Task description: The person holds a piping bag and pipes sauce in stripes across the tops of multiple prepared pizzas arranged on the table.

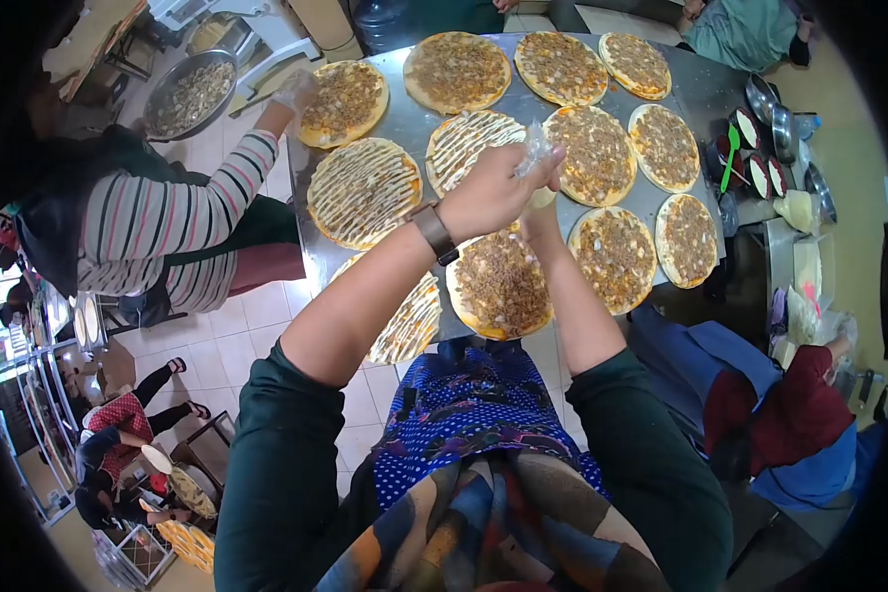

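Both my hands meet over the middle of the metal table, on a clear plastic piping bag (535, 144) of pale sauce. My left hand (488, 189), with a watch at the wrist, is closed on its gathered top. Lower down, my right hand (540, 223) is wrapped round the bag; its fingers are partly hidden. Beneath them lies a pizza with pale sauce lines (461, 141). A striped pizza (364, 192) is to the left, and another (407, 321) lies partly under my left forearm. Nearer me sits a meat-topped pizza without stripes (503, 286).
Several unstriped pizzas (590, 155) fill the table's (397, 79) back and right. At left, a person in a striped sleeve has a gloved hand (296, 91) at a pizza, near a large pan (189, 94). Bowls and a green spatula (730, 158) stand right.
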Available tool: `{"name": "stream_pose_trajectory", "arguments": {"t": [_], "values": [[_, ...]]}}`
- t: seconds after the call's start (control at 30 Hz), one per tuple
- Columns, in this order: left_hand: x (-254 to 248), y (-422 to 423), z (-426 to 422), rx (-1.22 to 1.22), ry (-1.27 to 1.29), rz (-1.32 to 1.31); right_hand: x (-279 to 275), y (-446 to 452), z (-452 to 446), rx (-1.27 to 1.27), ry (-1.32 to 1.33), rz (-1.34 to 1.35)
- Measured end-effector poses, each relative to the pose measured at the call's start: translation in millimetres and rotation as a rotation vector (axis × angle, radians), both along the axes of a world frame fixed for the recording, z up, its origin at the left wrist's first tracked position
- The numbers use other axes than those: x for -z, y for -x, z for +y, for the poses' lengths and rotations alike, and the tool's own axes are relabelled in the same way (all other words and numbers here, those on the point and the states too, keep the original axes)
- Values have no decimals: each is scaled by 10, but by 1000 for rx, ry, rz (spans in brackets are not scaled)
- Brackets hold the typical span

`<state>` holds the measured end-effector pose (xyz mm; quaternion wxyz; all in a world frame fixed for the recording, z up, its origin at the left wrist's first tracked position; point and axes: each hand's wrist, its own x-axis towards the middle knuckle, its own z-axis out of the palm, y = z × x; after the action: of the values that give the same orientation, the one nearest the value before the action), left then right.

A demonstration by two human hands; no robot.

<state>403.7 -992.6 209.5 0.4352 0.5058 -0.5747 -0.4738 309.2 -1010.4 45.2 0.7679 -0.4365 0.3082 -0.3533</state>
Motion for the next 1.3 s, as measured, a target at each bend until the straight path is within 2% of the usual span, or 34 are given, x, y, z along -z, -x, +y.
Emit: {"name": "stream_pose_trajectory", "arguments": {"t": [0.1,0.17,0.2,0.27,0.33,0.5,0.57,0.7,0.73,0.8,0.87,0.9,0.93,0.97,1.0,1.07,1.23,1.27,1.3], "values": [[-66,-48,88,5,22,8,-3,10,58,11,4,-28],[-147,-150,179,34,-54,-110,-190,-219,495,100,309,152],[-112,-159,213,81,-57,-113,-175,-180,452,107,307,149],[-99,-83,191,93,-79,-88,-91,-60,326,-78,285,269],[-71,30,124,95,-96,-58,-13,-3,255,-69,236,238],[3,122,24,63,59,-70,106,107,93,-55,0,77],[-98,-23,199,131,-10,-110,106,121,133,-49,-52,39],[-29,-45,287,121,-101,-116,-47,-32,554,-94,394,200],[-66,43,236,96,-79,-77,-148,31,438,-92,394,199],[-51,166,120,69,-56,-35,-313,293,6,137,153,33],[3,228,-9,102,74,-280,-142,484,-210,61,96,21],[-26,225,13,102,78,-279,-92,535,-270,-13,40,6],[-78,210,79,102,59,-198,-162,509,-94,-44,338,207],[-110,187,156,103,37,-117,-81,372,140,1,350,270],[-85,111,255,126,24,-149,-2,202,397,46,357,333],[-134,26,408,141,-30,-176,-310,-29,816,70,336,195],[-228,222,191,200,-104,-161,-152,501,-29,27,222,20],[-15,347,83,110,63,-56,-130,563,-98,14,196,-21],[-22,339,64,110,64,-53,-119,594,-103,14,197,-18]]}}
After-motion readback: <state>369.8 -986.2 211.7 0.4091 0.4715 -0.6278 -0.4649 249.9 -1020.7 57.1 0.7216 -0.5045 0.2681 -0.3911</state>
